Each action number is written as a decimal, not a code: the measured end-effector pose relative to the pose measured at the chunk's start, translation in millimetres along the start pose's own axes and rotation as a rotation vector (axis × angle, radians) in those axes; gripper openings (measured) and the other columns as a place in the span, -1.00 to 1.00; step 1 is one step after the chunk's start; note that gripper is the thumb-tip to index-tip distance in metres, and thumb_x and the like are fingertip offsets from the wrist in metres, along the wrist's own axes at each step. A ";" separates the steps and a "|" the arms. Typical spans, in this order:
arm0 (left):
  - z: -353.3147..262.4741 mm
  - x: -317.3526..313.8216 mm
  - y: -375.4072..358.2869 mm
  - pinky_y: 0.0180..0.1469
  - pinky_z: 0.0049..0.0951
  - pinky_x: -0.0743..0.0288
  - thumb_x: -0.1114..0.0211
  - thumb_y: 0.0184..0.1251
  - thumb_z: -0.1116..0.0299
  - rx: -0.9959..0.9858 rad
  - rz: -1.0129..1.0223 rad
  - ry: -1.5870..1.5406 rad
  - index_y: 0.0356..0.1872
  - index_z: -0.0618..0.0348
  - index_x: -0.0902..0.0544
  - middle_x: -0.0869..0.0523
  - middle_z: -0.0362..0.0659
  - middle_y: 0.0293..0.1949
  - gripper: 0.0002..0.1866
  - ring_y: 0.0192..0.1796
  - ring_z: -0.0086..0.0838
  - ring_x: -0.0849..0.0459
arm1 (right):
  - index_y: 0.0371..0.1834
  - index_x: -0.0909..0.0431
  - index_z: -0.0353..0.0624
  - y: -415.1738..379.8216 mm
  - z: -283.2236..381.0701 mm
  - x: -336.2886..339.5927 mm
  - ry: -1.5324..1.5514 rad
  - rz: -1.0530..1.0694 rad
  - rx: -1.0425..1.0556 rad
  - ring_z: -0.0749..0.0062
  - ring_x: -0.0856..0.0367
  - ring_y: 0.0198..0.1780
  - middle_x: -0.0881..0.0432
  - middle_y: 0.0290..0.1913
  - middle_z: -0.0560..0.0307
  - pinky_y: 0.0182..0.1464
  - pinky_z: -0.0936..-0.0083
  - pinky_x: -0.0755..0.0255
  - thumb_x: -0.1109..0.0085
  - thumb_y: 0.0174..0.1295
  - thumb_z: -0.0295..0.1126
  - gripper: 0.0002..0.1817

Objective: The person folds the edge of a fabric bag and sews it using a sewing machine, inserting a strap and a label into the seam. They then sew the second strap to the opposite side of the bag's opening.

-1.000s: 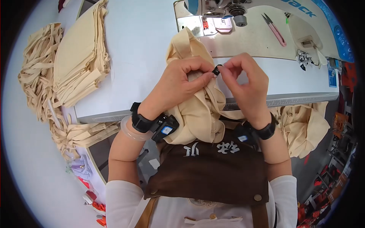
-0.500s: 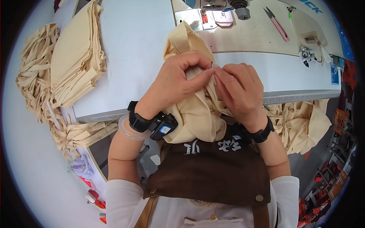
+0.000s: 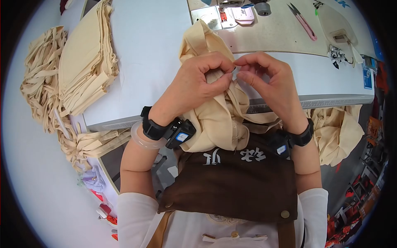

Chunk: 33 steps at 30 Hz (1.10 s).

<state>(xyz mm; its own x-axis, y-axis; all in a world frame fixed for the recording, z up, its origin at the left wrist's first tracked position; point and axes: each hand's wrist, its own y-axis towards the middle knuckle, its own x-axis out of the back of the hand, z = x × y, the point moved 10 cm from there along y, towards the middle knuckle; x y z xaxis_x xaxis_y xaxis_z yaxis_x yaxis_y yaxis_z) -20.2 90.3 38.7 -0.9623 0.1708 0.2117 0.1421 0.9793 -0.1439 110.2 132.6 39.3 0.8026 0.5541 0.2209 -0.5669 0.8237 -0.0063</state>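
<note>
A bunched piece of cream cloth (image 3: 217, 120) runs from the machine bed's front, over the table edge and down to my apron. My left hand (image 3: 204, 76) lies over its upper part, thumb and forefinger curled close together at a fold, the other fingers hidden beneath. Just right of those fingertips is my right hand (image 3: 269, 78), its thumb and forefinger parted and its other fingers curled. Nothing shows between them. Both wrists carry black strapped devices.
The sewing machine (image 3: 244, 5) stands beyond the cloth, with pink-handled thread snips (image 3: 304, 22) to its right. Stacked cream cloth pieces (image 3: 84, 58) and a heap of cream strips (image 3: 43, 76) lie left. More cream cloth (image 3: 337, 134) hangs beyond the right table edge.
My right hand has moved right and slightly up, away from my left fingertips, and its thumb and forefinger have parted. My left hand stays on the cloth. The view has shifted slightly.
</note>
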 end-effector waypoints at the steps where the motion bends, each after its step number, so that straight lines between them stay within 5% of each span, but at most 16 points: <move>1: 0.3 0.2 -0.1 -0.05 -0.57 -0.45 -0.31 0.34 0.53 0.001 0.000 0.009 -0.20 0.32 -0.66 -0.66 -0.26 -0.23 -0.91 -0.17 -0.61 -0.57 | -0.12 -0.69 -0.21 1.0 2.4 0.5 -0.035 0.016 0.001 0.58 -0.56 -0.29 -0.70 -0.27 0.24 -0.21 0.59 -0.39 -0.37 0.23 -0.49 -0.83; 8: -0.4 -1.5 0.1 0.06 -0.53 -0.45 -0.19 0.46 0.47 -0.020 0.047 0.021 -0.12 0.34 -0.67 -0.70 -0.20 -0.15 -0.84 -0.07 -0.56 -0.60 | -0.27 -0.66 -0.17 -1.4 30.6 7.0 -0.147 -0.098 0.272 0.47 -0.55 -0.33 -0.63 -0.33 0.27 -0.22 0.55 -0.38 -0.38 0.09 -0.57 -0.85; 11: -3.6 0.5 1.0 0.18 -0.48 -0.42 -0.07 0.55 0.42 -0.069 0.080 -0.065 -0.05 0.37 -0.67 -0.72 -0.15 -0.05 -0.75 0.04 -0.51 -0.61 | -0.28 -0.69 -0.11 -22.1 64.9 5.2 -0.533 -0.239 0.712 0.38 -0.57 -0.32 -0.65 -0.29 0.30 -0.18 0.46 -0.40 -0.39 -0.05 -0.55 -0.78; 14: -4.1 0.3 1.3 0.26 -0.45 -0.39 -0.02 0.59 0.39 -0.048 0.146 -0.103 0.00 0.37 -0.66 -0.72 -0.13 0.01 -0.70 0.10 -0.49 -0.60 | -0.25 -0.71 -0.08 -35.4 73.9 -3.2 -0.651 -0.286 0.871 0.35 -0.61 -0.27 -0.68 -0.21 0.32 -0.15 0.40 -0.42 -0.34 -0.12 -0.46 -0.72; 20: 7.5 -3.2 0.7 0.15 -0.54 -0.45 -0.14 0.58 0.36 0.065 0.158 -0.148 -0.03 0.30 -0.66 -0.70 -0.25 -0.07 -0.78 0.02 -0.62 -0.59 | -0.20 -0.73 -0.09 -40.8 71.6 -13.2 -0.753 -0.221 0.961 0.34 -0.64 -0.20 -0.69 -0.17 0.28 -0.14 0.39 -0.43 -0.27 -0.10 -0.38 -0.68; 26: 13.1 3.6 2.8 -0.04 -0.63 -0.49 -0.30 0.48 0.42 0.081 0.040 -0.149 -0.14 0.27 -0.66 -0.70 -0.31 -0.17 -0.88 -0.13 -0.71 -0.59 | -0.13 -0.70 -0.17 -25.1 53.2 -2.1 -0.566 -0.232 0.764 0.34 -0.66 -0.19 -0.69 -0.15 0.21 -0.15 0.41 -0.48 -0.35 0.07 -0.56 -0.74; 29: 14.6 8.6 4.4 -0.06 -0.52 -0.53 -0.35 0.40 0.41 0.015 -0.042 -0.159 -0.23 0.28 -0.68 -0.74 -0.24 -0.24 -0.87 -0.17 -0.60 -0.64 | -0.02 -0.63 -0.25 -14.6 4.8 10.0 0.022 -0.270 0.171 0.50 -0.64 -0.21 -0.68 -0.18 0.21 -0.17 0.56 -0.49 -0.31 0.26 -0.61 -0.77; 33: 12.4 8.0 4.2 -0.04 -0.50 -0.53 -0.35 0.39 0.42 0.012 -0.044 -0.100 -0.25 0.29 -0.68 -0.73 -0.22 -0.25 -0.88 -0.17 -0.57 -0.65 | 0.05 -0.54 -0.31 -11.7 -11.0 -9.8 0.372 -0.175 -0.055 0.69 -0.57 -0.22 -0.64 -0.23 0.24 -0.20 0.71 -0.45 -0.27 0.36 -0.56 -0.76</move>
<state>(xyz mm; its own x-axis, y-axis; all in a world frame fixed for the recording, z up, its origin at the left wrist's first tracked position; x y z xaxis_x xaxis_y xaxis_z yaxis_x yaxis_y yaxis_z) -30.2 94.4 27.9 -0.9859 0.1157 0.1207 0.0974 0.9842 -0.1480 111.0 118.7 26.6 0.9039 0.4026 -0.1446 -0.4135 0.9089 -0.0542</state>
